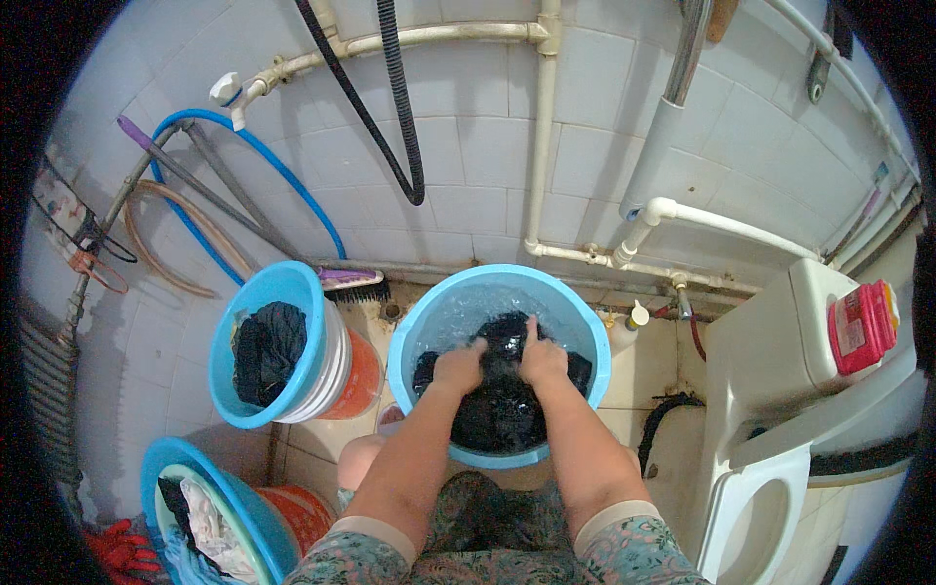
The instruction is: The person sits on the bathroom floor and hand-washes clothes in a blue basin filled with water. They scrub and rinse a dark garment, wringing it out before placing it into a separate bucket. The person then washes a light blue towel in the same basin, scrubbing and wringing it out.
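Note:
A light-blue plastic basin (596, 395) of water stands on the floor in front of me. Soaked black cloth (501, 420) fills much of it, partly under the water. My left hand (459, 369) has its fingers curled into the cloth on the left side, slightly blurred. On the right, my right hand (545, 362) grips the same cloth, one digit stretched forward along it. The fingertips of both hands are largely hidden. Clear, rippling water (468, 300) shows at the basin's far side.
Left stands a blue basin (219, 365) of dark clothes on a bucket (355, 376); nearer is another blue basin (164, 453) with laundry. A scrub brush (351, 279) and a pump bottle (625, 329) flank the basin's far side. A toilet (768, 504) is at right, pipes (545, 146) behind.

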### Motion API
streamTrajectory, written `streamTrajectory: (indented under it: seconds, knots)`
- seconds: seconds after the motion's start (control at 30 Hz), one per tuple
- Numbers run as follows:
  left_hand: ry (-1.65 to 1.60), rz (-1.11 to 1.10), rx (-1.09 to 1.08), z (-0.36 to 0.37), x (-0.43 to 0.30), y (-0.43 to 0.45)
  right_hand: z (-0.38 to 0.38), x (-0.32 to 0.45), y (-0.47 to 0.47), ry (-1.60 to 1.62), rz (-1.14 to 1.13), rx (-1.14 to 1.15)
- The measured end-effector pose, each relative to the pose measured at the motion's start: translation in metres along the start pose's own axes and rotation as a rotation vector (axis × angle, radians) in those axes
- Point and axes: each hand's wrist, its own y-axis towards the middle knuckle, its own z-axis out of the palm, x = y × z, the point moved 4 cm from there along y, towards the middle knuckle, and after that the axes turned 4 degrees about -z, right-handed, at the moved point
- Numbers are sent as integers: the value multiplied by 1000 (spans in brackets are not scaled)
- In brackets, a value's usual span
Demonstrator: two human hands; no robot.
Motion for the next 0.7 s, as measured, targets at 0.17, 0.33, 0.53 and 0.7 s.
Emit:
streamTrajectory:
  seconds: [0.17,0.33,0.53,0.7]
  knots:
    - [-1004,-245,-174,21,40,37,26,-32,30,547,-139,-107]
    - [-2075,-183,278,13,-11,6,-52,11,-24,1062,-506,-282]
    - [-2371,198,307,-54,-50,-42,-75,64,-143,672,-858,-170]
    - [-2398,220,316,-64,-53,-43,-62,64,-136,754,-748,-324]
